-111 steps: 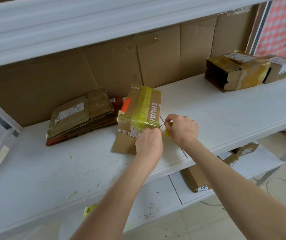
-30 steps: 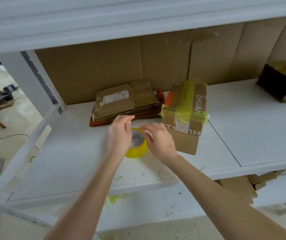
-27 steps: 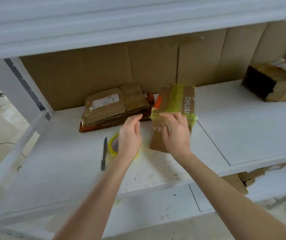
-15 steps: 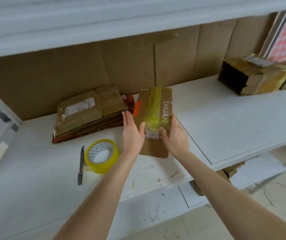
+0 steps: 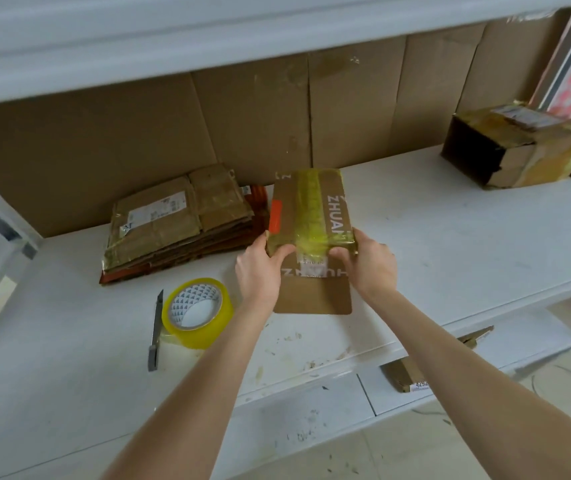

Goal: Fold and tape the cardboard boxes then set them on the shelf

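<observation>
Cardboard box [image 5: 311,209] is mid-way along the white shelf [image 5: 450,237], yellow tape over the top and white "ZHUAN" lettering. The left hand [image 5: 259,268] and right hand [image 5: 370,265] each grip a near corner, fingers curled round. Can't see inside it. The flattened boxes [image 5: 173,230] beside it have an unreadable white label; the lower box [image 5: 405,375] has a tag reading "4292".

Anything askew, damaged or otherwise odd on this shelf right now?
The box gripped by the left hand and right hand has wrinkled yellow tape, and a bare flap juts out at its near end, seemingly untaped. At the far right, a second box lies with a dark open end facing left.
</observation>
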`<control>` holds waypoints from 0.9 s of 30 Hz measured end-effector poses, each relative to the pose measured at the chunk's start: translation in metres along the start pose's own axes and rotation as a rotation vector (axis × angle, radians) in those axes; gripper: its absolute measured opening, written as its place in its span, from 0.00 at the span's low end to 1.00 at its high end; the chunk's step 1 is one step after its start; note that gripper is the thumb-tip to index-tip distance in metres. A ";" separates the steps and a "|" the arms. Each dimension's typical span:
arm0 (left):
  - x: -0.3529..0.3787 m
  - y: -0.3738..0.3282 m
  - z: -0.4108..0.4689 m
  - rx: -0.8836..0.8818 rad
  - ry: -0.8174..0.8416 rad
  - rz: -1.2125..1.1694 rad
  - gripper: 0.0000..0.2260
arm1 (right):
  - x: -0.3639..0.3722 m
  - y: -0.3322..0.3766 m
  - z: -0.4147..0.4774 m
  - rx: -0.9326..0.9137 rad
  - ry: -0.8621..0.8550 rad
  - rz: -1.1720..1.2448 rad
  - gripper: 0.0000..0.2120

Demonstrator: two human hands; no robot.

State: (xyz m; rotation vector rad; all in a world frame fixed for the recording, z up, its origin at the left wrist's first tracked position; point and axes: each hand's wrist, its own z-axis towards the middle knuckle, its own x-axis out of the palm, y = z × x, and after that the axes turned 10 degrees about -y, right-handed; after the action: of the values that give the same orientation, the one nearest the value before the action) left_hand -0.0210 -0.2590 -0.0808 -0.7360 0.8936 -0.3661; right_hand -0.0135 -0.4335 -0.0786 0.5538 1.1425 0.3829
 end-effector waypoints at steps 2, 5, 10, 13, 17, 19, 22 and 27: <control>-0.004 0.002 -0.023 0.034 -0.039 0.013 0.13 | -0.010 -0.013 -0.004 -0.042 0.011 -0.021 0.22; -0.006 -0.004 -0.055 0.046 -0.095 0.107 0.14 | -0.014 -0.025 -0.017 -0.064 0.034 -0.043 0.23; -0.006 -0.018 -0.033 -0.156 0.135 0.134 0.28 | -0.023 -0.024 -0.015 -0.016 0.136 -0.161 0.21; -0.006 -0.023 -0.008 -0.264 0.222 0.128 0.31 | -0.032 -0.013 -0.004 0.030 0.144 -0.078 0.24; 0.003 -0.031 -0.015 -0.382 0.232 0.001 0.25 | -0.029 -0.011 -0.004 0.114 0.106 0.071 0.21; 0.003 -0.036 -0.021 -0.543 0.213 -0.156 0.23 | -0.030 -0.017 -0.003 0.171 0.155 0.157 0.21; 0.001 -0.038 -0.017 -0.695 0.283 -0.416 0.23 | -0.038 -0.019 0.005 0.261 0.222 0.329 0.17; 0.008 -0.028 -0.013 -0.602 0.283 -0.440 0.24 | -0.043 -0.011 0.009 0.326 0.200 0.439 0.14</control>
State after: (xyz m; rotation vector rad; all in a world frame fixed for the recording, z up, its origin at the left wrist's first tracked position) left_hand -0.0262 -0.2887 -0.0702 -1.4738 1.1221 -0.6102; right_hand -0.0211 -0.4677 -0.0505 1.0799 1.2828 0.6448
